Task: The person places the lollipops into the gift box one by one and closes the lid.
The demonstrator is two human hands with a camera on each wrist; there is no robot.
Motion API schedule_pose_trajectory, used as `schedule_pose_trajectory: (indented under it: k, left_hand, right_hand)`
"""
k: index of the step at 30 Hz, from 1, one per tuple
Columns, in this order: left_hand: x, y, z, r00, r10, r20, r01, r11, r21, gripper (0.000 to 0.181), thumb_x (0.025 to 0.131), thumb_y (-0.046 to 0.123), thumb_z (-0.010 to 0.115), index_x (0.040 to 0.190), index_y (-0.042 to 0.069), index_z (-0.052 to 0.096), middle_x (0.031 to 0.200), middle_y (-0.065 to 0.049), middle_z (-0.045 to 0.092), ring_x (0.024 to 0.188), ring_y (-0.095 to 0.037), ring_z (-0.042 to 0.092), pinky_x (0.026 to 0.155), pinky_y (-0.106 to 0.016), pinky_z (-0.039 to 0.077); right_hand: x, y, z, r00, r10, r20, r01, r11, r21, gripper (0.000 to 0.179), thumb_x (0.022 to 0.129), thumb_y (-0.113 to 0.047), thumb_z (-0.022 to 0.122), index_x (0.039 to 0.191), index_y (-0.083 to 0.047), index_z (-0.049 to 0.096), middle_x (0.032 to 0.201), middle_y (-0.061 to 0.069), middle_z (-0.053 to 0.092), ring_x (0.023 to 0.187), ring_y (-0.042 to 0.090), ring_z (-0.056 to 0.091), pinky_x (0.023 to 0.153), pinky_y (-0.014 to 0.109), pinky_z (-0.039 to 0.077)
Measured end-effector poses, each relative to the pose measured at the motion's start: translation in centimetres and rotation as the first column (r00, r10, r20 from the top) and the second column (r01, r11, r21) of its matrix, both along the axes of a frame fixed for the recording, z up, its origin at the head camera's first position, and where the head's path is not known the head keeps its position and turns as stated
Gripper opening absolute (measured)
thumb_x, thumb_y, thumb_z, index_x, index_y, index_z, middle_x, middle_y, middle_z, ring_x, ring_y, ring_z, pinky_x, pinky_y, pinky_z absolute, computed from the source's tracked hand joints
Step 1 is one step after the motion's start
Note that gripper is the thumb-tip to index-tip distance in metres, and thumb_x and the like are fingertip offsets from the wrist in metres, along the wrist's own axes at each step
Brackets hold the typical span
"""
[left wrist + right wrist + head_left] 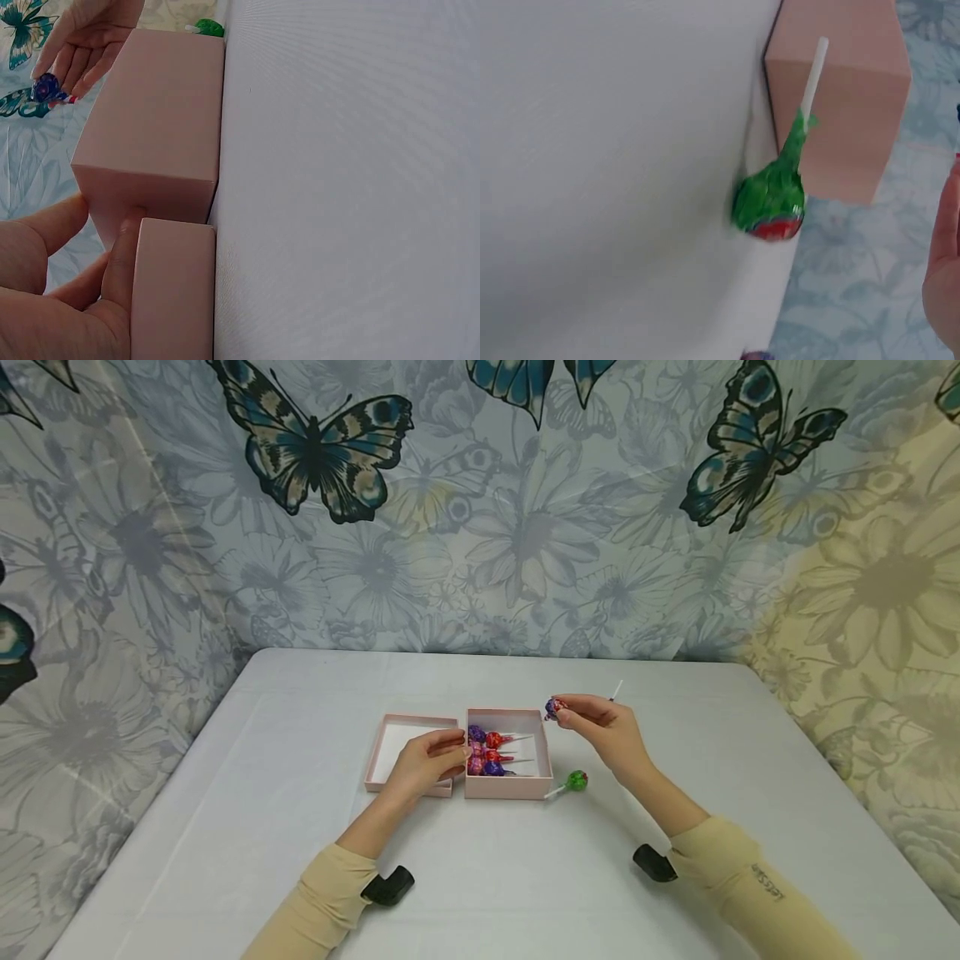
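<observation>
An open pink box [508,788] contains several purple, red and blue wrapped lollipops [491,739], sticks pointing right. My left hand [422,762] grips the box's left wall; in the left wrist view a finger [124,262] lies against its outside, between box and lid. Above the box's right rim, my right hand [606,731] pinches a blue-purple wrapped lollipop [553,707]. By the box's front right corner lies a green wrapped lollipop [772,199], its stick towards the box. Behind my right hand a white stick [617,690] shows, while a purple wrapper [757,355] peeks in at the right wrist view's bottom edge.
The pink lid [378,752] lies inside up, left of the box and close beside it. White cloth covers the table [517,877]. Beyond its back edge hangs a fabric backdrop [525,552] with butterflies and flowers.
</observation>
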State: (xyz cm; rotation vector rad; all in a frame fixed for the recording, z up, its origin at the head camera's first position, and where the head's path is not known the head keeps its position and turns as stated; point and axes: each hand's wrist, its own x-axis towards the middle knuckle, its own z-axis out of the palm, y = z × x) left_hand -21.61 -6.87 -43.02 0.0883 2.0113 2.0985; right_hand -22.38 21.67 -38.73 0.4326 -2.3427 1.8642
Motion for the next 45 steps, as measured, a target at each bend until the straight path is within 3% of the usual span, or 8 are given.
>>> schedule_pose_trajectory:
  k: [6,12,17,21,27,33,37,45]
  left_hand:
    - [0.0,0.0,0.1,1.0,0.008,0.005,-0.008,1.0,0.007,0.043,0.091,0.004,0.068,0.131,-0.005,0.056,0.118,-0.018,0.065,0.102,-0.021,0.065,0.083,-0.034,0.058]
    - [0.0,0.0,0.1,1.0,0.001,-0.005,-0.001,1.0,0.007,0.041,0.092,0.002,0.066,0.131,-0.007,0.056,0.119,-0.021,0.064,0.103,-0.023,0.065,0.083,-0.034,0.058]
    - [0.0,-0.1,0.1,1.0,0.0,-0.006,0.0,1.0,0.013,0.041,0.091,0.002,0.066,0.131,-0.006,0.056,0.12,-0.022,0.064,0.102,-0.022,0.065,0.083,-0.035,0.058]
    - [0.1,-0.1,0.1,1.0,-0.001,-0.007,0.002,1.0,0.013,0.042,0.091,0.004,0.068,0.131,-0.005,0.056,0.119,-0.019,0.065,0.101,-0.022,0.065,0.084,-0.035,0.058]
    - [0.1,-0.1,0.1,1.0,-0.012,-0.012,0.012,1.0,0.022,0.043,0.091,0.006,0.068,0.131,-0.005,0.056,0.119,-0.02,0.064,0.102,-0.022,0.065,0.084,-0.035,0.058]
    - [0.0,-0.1,0.1,1.0,-0.018,-0.009,0.018,0.999,0.039,0.043,0.091,0.003,0.067,0.131,-0.005,0.056,0.119,-0.021,0.064,0.102,-0.019,0.065,0.084,-0.035,0.058]
    - [0.0,-0.2,0.1,1.0,-0.017,-0.008,0.018,0.999,0.038,0.042,0.091,0.004,0.067,0.131,-0.005,0.056,0.119,-0.021,0.064,0.101,-0.019,0.065,0.084,-0.034,0.058]
    - [0.0,-0.2,-0.1,1.0,-0.015,-0.013,0.015,0.999,0.033,0.042,0.091,0.004,0.068,0.131,-0.005,0.056,0.119,-0.021,0.064,0.101,-0.02,0.065,0.084,-0.035,0.058]
  right_hand:
    - [-0.8,-2.2,0.0,0.999,-0.014,0.052,0.007,0.991,0.135,0.036,0.09,-0.033,0.071,0.116,-0.007,0.071,0.107,0.002,0.072,0.098,0.015,0.067,0.084,0.027,0.057]
    - [-1.2,-4.4,0.0,1.0,0.013,-0.023,-0.004,0.93,0.368,0.033,0.088,-0.038,0.072,0.11,-0.013,0.074,0.099,0.0,0.074,0.089,0.013,0.07,0.076,0.03,0.059]
    - [-1.7,-6.2,-0.2,0.985,0.103,-0.138,-0.008,0.827,0.563,0.03,0.089,-0.028,0.074,0.109,-0.006,0.074,0.091,0.001,0.074,0.08,0.012,0.069,0.069,0.028,0.059]
    - [-2.1,-7.3,-0.6,0.97,0.129,-0.205,0.044,0.739,0.672,0.029,0.088,-0.028,0.075,0.106,-0.005,0.074,0.088,0.001,0.073,0.073,0.011,0.066,0.067,0.028,0.057]
    - [-2.7,-8.7,-1.0,0.952,0.164,-0.26,0.105,0.62,0.777,0.027,0.088,-0.03,0.075,0.101,-0.007,0.075,0.08,0.002,0.071,0.064,0.012,0.06,0.059,0.031,0.051]
    - [-3.1,-9.6,-1.2,0.946,0.187,-0.266,0.136,0.514,0.847,0.029,0.089,-0.032,0.073,0.106,-0.008,0.074,0.08,0.004,0.071,0.063,0.016,0.062,0.054,0.033,0.051]
    - [-3.2,-9.8,-1.5,0.932,0.198,-0.304,0.168,0.505,0.846,0.028,0.089,-0.029,0.074,0.106,-0.007,0.073,0.084,0.005,0.072,0.066,0.019,0.065,0.056,0.035,0.053]
    - [-3.0,-9.4,-2.3,0.894,0.216,-0.392,0.208,0.575,0.791,0.028,0.085,-0.023,0.078,0.101,-0.005,0.065,0.075,0.003,0.069,0.059,0.019,0.063,0.051,0.034,0.052]
